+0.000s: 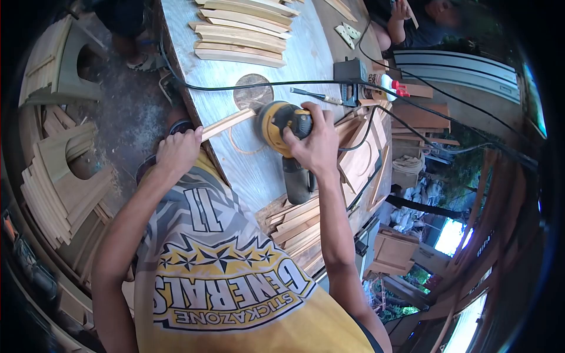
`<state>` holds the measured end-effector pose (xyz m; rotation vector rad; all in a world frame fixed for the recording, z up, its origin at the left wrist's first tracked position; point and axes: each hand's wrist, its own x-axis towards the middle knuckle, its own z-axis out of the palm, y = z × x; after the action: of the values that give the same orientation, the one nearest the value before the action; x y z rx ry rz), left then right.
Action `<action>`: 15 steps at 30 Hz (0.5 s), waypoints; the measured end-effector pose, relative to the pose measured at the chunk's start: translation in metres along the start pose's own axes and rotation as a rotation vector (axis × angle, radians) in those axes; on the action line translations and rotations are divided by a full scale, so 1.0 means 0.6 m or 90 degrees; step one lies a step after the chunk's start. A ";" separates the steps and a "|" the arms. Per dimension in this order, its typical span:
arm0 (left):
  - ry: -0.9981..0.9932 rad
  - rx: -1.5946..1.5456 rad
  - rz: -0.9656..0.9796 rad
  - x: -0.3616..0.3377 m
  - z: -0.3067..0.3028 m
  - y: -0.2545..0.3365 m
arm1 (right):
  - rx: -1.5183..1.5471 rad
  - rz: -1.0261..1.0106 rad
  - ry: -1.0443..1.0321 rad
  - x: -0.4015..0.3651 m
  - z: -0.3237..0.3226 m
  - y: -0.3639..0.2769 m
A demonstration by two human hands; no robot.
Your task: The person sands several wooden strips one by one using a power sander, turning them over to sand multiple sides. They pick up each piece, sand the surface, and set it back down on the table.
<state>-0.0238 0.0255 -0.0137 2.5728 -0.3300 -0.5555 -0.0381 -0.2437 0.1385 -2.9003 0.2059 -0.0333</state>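
While the left hand [179, 146] is closed around the near end of a slim wooden strip [226, 125], the right hand [316, 140] is part-closed over the head of a yellow-and-black sander [276, 126], its thumb and fingers spread around the black top. In the head view, the strip slants over the near edge of the desk [315, 38], its far end meeting the sander's rim (whether it goes under the pad, I cannot tell). The sander's black dust canister [299, 181] points back toward the person. Beyond the strip lies a dark round patch [254, 88], crossed by a black cable [223, 88], with a row of wooden pieces [244, 35] farther up. A chisel [315, 95] lies beyond the sander, near a white bottle [385, 82] with a red top. More wooden lengths [300, 226] are bunched nearer the body, and another person [421, 26] is at the upper right.
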 end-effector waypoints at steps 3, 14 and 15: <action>-0.015 -0.001 -0.008 0.002 -0.005 0.001 | 0.039 -0.024 -0.023 0.011 0.018 -0.032; -0.037 -0.018 0.007 0.006 -0.016 -0.009 | 0.007 -0.084 -0.077 0.045 0.042 -0.071; -0.037 -0.019 0.002 0.005 -0.023 -0.008 | 0.012 -0.079 -0.061 0.050 0.043 -0.061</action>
<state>-0.0146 0.0342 -0.0056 2.5305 -0.3430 -0.6312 -0.0022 -0.2069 0.1219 -2.8840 0.0097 0.0811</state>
